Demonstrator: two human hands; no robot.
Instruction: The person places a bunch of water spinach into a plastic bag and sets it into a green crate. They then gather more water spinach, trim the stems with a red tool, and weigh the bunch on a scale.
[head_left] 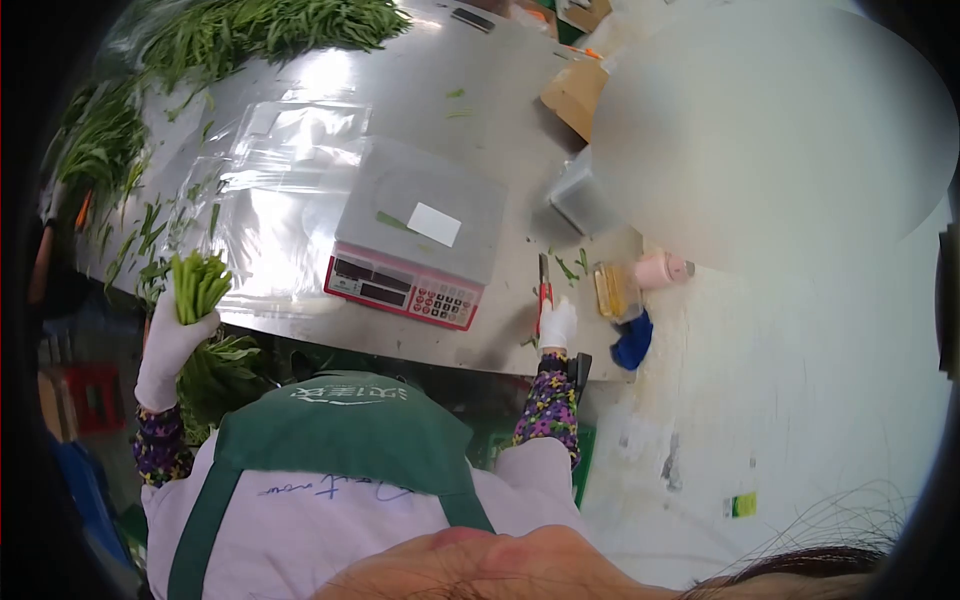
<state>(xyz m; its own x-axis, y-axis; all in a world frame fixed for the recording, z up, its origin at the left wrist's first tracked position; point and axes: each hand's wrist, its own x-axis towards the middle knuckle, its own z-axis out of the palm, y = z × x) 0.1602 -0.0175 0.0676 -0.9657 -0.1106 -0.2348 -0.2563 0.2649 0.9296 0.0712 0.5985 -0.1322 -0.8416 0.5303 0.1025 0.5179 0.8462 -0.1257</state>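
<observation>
My left hand [180, 345], in a white glove, is closed round a bunch of green leafy vegetables [200, 285]. The cut stem ends point up past the fingers, and the leaves [225, 362] hang below the hand, beside the front edge of the table. Over at the table's right front, my gloved right hand [558, 325] is wrapped round a red-handled knife [545, 285] with a narrow dark blade pointing away from me. Between the hands stands a scale [425, 210] with a red keypad front; a white card [435, 225] lies on its pan.
Clear plastic bags [270, 200] lie left of the scale on the metal table [440, 110]. Piles of greens [270, 35] cover the far left. On the right are a grey container [578, 195], a box of yellowish items [612, 290], a pink object [662, 270] and blue cloth [632, 340].
</observation>
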